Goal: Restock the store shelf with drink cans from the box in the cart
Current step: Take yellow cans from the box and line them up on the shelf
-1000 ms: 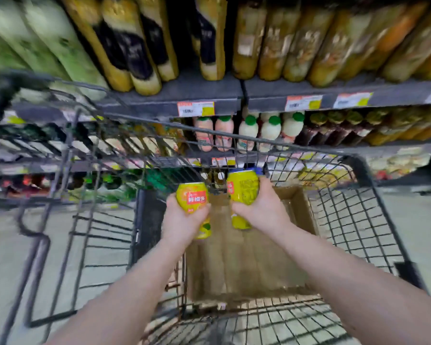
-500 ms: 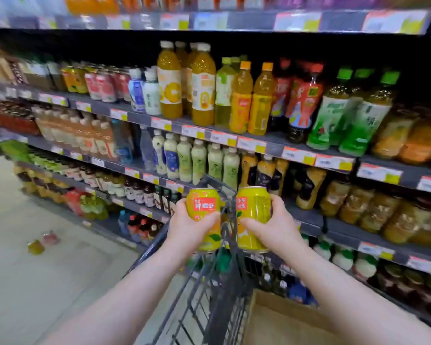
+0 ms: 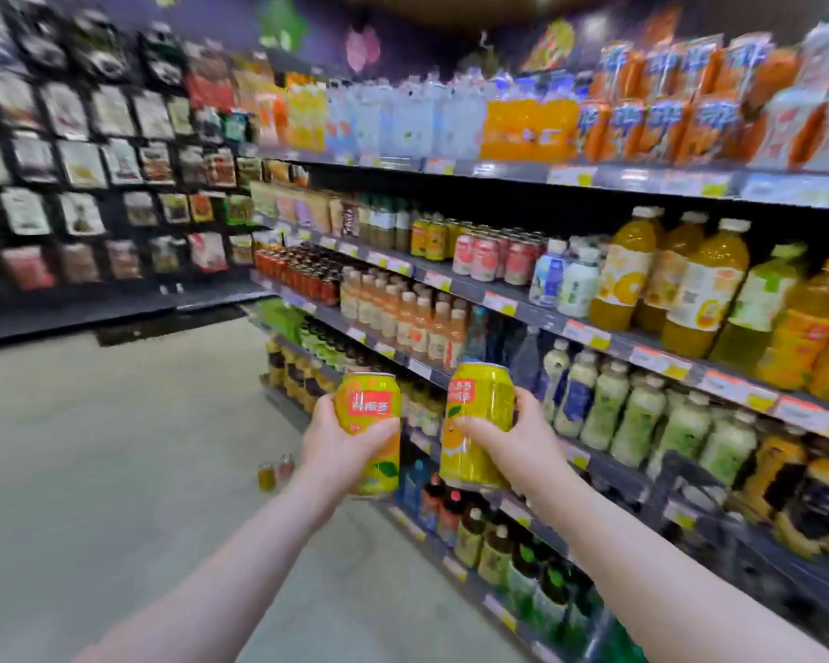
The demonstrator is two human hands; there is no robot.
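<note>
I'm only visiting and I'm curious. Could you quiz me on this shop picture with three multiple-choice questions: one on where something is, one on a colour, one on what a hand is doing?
1. Where do the two small containers stand?
A) on the floor near the shelving
B) on the top shelf
C) in a basket

2. What is the main colour of the left can and the right can?
A) blue
B) yellow
C) white

3. What is the left hand doing?
A) hanging empty
B) pressing a price tag
C) gripping a can

Answers:
1 A: they sit on bare floor beside the lowest shelf.
2 B: both can bodies are yellow.
3 C: it wraps round the left can, just as the right hand wraps round the right can.
</note>
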